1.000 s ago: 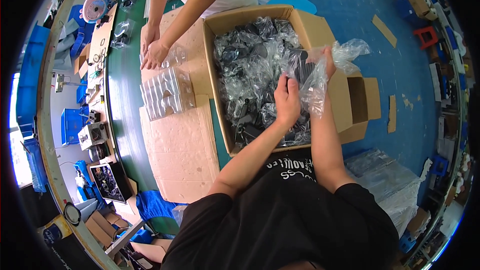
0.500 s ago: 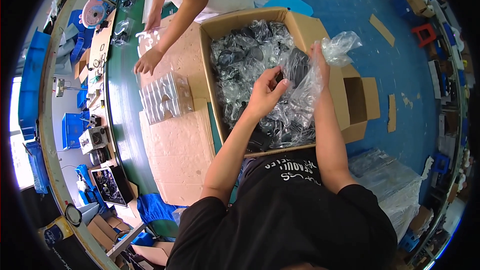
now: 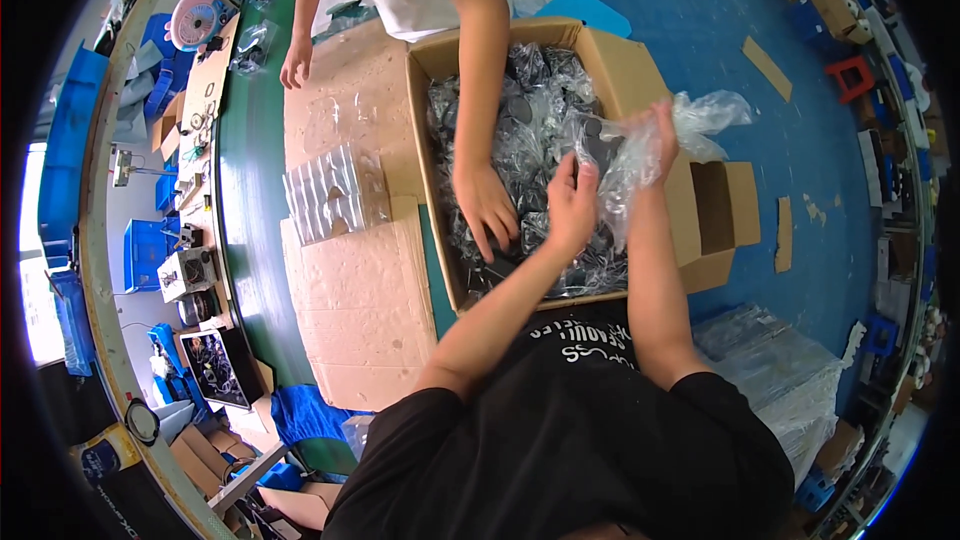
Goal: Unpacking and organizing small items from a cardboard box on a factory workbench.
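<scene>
Over the open cardboard box I hold a clear plastic bag with a dark object in or beside it. My right hand is closed on the bag at its right side, and loose film spreads out beyond the fingers. My left hand is closed at the bag's lower left, thumb and fingers up against the dark object. What exactly the object is, the film hides. Several dark items wrapped in clear plastic fill the box under my hands.
A co-worker's hand reaches into the box's left part, close to my left forearm. Clear moulded plastic trays stand on flat cardboard at the left. A smaller open carton is on the right, above a blue floor.
The co-worker's arm has moved from the clear trays into the box. My left hand has shifted right and down; my right hand and the bag have moved slightly right.
</scene>
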The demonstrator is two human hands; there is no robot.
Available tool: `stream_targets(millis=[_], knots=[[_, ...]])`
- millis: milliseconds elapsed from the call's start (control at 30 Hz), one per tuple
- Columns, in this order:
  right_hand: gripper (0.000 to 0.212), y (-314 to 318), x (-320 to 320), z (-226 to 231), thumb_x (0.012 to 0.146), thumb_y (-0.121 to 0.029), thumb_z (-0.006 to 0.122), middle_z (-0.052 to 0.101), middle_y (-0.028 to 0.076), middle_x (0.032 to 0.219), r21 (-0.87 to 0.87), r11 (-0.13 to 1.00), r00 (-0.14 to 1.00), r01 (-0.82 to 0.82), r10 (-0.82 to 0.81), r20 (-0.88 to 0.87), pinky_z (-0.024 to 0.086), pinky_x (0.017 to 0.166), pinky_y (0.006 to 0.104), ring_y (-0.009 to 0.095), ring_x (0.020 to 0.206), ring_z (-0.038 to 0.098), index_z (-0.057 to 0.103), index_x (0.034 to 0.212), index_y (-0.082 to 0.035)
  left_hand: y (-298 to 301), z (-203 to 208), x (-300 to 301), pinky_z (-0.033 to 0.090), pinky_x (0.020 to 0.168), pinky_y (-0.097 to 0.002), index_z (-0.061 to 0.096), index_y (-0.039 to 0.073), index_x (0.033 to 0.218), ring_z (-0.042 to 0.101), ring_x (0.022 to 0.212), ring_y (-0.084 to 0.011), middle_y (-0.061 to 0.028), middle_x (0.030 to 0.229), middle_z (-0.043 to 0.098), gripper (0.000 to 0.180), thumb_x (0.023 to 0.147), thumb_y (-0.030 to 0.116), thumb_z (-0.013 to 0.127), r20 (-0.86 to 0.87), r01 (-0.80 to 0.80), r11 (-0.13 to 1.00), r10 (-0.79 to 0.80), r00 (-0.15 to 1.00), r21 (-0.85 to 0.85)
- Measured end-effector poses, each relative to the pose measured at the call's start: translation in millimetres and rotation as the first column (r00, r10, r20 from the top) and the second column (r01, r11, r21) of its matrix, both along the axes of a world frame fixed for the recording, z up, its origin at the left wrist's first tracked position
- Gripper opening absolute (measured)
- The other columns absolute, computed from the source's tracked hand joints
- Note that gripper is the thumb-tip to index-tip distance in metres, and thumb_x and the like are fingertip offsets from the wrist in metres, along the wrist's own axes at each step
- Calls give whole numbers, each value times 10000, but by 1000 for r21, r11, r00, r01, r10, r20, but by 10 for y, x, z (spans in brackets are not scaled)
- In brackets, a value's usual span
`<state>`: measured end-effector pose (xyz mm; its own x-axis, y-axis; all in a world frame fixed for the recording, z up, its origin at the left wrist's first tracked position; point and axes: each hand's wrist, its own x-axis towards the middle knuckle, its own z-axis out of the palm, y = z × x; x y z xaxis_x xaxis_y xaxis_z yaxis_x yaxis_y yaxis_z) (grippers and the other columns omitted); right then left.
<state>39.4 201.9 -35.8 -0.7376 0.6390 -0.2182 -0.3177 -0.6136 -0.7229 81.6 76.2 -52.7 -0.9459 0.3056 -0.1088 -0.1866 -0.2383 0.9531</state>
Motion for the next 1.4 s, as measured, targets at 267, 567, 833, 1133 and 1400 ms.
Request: stream_targets(millis=[267,567,833,1133,1400], knots=[[170,537,-167,-566,933,-195,457,438,19,608,-355,882,886,-311,133,-445,393,632,321,165,552,418,562,822,-121,334,137,91,421,573,-222,493,41,956,473,647,-89,-10,769,520,322,947,363,493,349,-293,870,153,925,396],[197,-216,351,169,916,-247,517,540,27,681,-17,982,981,-188,187,-45,414,564,230,113,577,497,544,781,-105,183,-194,-100,493,646,-287,552,55,889,581,696,-149,-88,824,617,490,893,540,489,724,-490,633,-169,668,600],[134,-351,1262,-402,895,-190,547,567,30,747,-83,827,795,-556,558,239,434,603,220,92,644,519,600,929,-72,-278,-26,-563,265,373,-174,534,105,834,376,433,-53,-2,604,499,406,923,495,470,586,-415,817,120,801,400],[212,734,1446,132,819,-34,601,610,66,915,224,912,937,-343,316,149,446,730,229,129,765,561,580,1030,-26,-1229,-285,-855,354,417,-220,586,48,866,426,443,-123,-70,634,542,385,905,426,524,266,36,893,95,959,-449],[288,853,1600,-11,879,-57,536,605,108,1056,241,959,972,-148,96,215,453,573,215,116,620,540,476,1160,-78,-159,210,-726,423,925,-419,470,-18,1263,497,1117,-379,-204,1266,497,670,756,365,682,-377,146,692,-543,750,-707]])
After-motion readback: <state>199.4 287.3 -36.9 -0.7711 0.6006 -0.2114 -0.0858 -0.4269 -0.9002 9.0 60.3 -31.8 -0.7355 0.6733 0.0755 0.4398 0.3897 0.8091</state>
